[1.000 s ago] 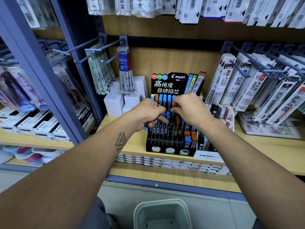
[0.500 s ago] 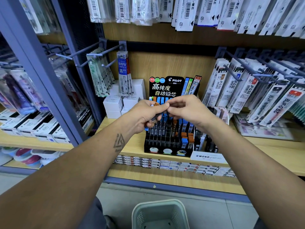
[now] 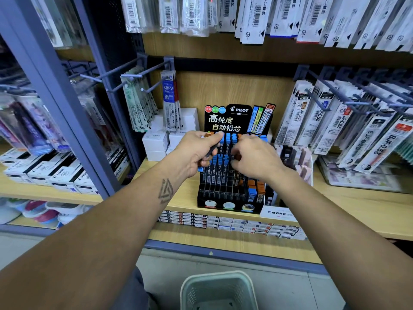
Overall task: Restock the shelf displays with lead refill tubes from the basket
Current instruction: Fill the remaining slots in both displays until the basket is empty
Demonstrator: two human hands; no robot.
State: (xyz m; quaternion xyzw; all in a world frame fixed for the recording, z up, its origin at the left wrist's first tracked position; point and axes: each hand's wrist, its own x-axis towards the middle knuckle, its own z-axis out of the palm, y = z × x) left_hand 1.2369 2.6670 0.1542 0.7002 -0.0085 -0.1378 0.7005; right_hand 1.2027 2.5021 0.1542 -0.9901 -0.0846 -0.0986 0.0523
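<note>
A black Pilot lead-refill display rack (image 3: pixel 228 195) stands on the wooden shelf (image 3: pixel 348 204), its slots holding tubes with blue and orange caps. My left hand (image 3: pixel 196 153) grips a bundle of lead refill tubes (image 3: pixel 211 152) in front of the rack's upper rows; blue and orange caps stick out of the fist. My right hand (image 3: pixel 254 157) is over the rack's middle rows, its fingertips pinching an orange-capped tube (image 3: pixel 237 156) at the slots. A pale green basket (image 3: pixel 220 291) sits on the floor below, between my arms; its contents are hidden.
White boxes (image 3: pixel 156 144) are stacked left of the rack, and a Mono display (image 3: pixel 279 212) stands at its right. Hanging refill packs (image 3: pixel 317 117) on hooks fill the right side and the row overhead. A blue-grey metal upright (image 3: pixel 73 121) divides off the left shelf bay.
My right hand has dropped from my left hand down to the rack's middle rows with a tube. My left hand has stayed in front of the rack with its bundle.
</note>
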